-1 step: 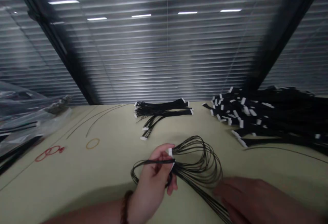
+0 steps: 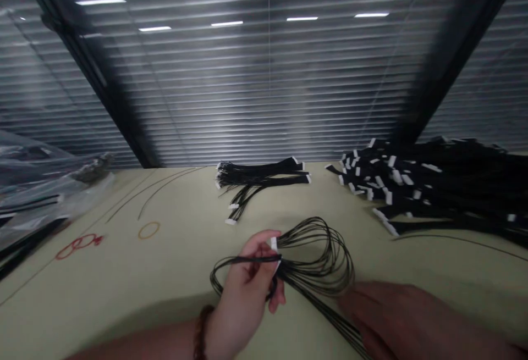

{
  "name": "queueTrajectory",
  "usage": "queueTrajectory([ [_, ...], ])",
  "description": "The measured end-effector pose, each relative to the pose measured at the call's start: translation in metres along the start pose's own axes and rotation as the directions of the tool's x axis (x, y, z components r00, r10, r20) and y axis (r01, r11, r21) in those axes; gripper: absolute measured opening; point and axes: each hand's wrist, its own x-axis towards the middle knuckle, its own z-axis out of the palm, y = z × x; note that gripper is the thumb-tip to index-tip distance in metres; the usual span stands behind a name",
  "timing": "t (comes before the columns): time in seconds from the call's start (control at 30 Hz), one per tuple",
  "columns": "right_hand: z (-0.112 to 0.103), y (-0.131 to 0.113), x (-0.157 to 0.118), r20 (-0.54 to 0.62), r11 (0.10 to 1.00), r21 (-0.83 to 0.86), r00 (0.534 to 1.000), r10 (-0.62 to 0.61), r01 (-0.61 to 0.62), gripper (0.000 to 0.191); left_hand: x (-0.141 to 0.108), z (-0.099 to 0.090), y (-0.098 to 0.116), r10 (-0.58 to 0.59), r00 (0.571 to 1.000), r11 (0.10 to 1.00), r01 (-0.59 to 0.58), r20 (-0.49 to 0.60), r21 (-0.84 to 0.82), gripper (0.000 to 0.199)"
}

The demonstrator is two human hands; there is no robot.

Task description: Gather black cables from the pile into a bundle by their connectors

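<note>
The bundle of thin black wires [image 2: 313, 264] is what I have in hand: its strands bow out in long loops to either side of my left grip [image 2: 247, 288], clenched around them just above the desk [image 2: 124, 277], with a white connector [image 2: 274, 244] showing at the top of the fist. A brown bead bracelet [image 2: 201, 332] sits on that wrist. My right grip [image 2: 396, 316] lies just right of the left, beside the strands trailing toward the lower edge of the view. It's dark and soft there, so I can't tell whether it has closed on anything.

With a bundle like this, I'd pinch the connector ends tight and leave the loops slack, so no strand kinks at the fist.

Straight ahead of the left grip lies a neater bundle of black cables [image 2: 259, 180] with white ends, and farther right sits a large heap of the same cables [image 2: 424, 184]. To the left of the grip are a tan rubber band [image 2: 149, 231] and red rubber bands [image 2: 78, 246]. Beyond those, at the desk's far left, clear plastic bags [image 2: 41, 184] hold dark cables — white tips show through the film.
</note>
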Motion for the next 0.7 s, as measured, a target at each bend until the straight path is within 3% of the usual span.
queueTrajectory([
  [0.13, -0.006, -0.016, 0.025, 0.028, 1.0, 0.008, 1.0, -0.014, 0.013, 0.024, 0.0, 0.0, 0.001, 0.014, 1.0, 1.0, -0.015, 0.019, 0.01, 0.035],
  [0.3, -0.008, -0.027, 0.049, 0.072, 0.985, 0.17, 0.997, -0.03, 0.017, 0.026, -0.002, 0.002, 0.002, 0.031, 0.998, 1.0, -0.031, 0.05, 0.001, 0.029],
  [0.5, -0.003, -0.028, 0.052, -0.041, 0.962, 0.273, 0.999, -0.018, 0.029, 0.025, -0.002, 0.005, 0.002, 0.021, 0.999, 1.0, -0.021, 0.041, -0.011, 0.027],
  [0.7, -0.004, -0.026, 0.056, -0.012, 0.935, 0.352, 0.999, -0.053, 0.054, 0.028, -0.003, 0.002, -0.001, 0.032, 0.998, 0.999, -0.032, 0.048, 0.008, 0.023],
])
